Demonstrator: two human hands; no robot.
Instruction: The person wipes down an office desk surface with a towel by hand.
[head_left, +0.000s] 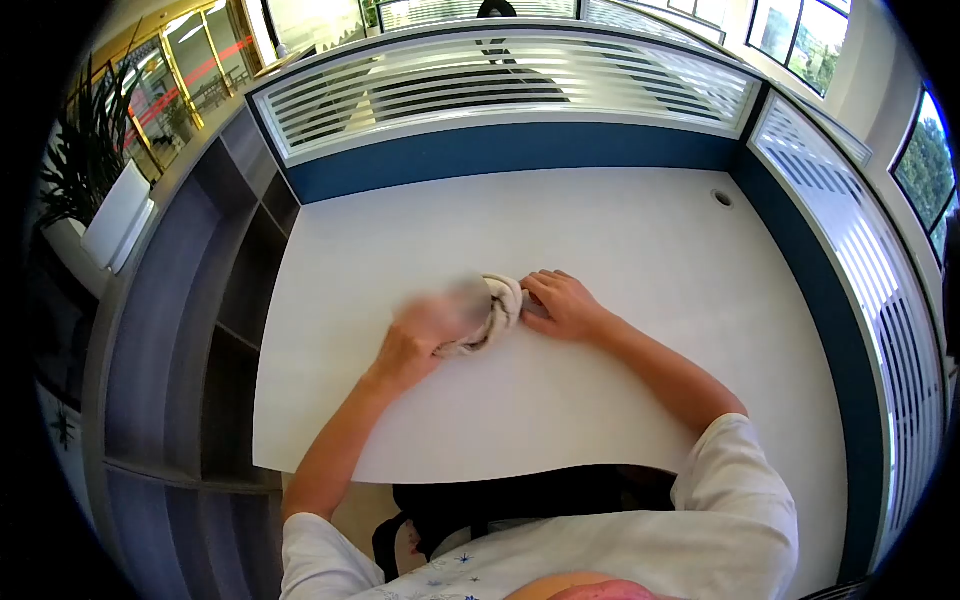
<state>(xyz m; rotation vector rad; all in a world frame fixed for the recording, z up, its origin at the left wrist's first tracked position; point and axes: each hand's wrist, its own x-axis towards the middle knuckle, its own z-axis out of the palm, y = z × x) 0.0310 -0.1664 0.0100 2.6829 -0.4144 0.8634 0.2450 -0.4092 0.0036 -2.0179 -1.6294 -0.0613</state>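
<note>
A beige, thick cloth-like bundle [506,297] lies bunched in a loop on the white desk between my hands. My left hand [410,335] is curled at the bundle's left side, its thumb side against the cloth. A blur covers its fingertips and a greyish patch beside them, so details there are lost. From the right, my right hand [563,304] pinches the bundle's edge, with fingers bent above and the thumb below. Something small and greyish shows between that thumb and the fingers; I cannot make out its kind.
The white desktop [620,400] has a cable hole [722,198] at its far right. Blue partitions with striped glass [500,90] close the back and right side. Dark shelving [180,330] and a white planter [118,215] stand on the left. Beyond the partition, a dark figure-like shape shows.
</note>
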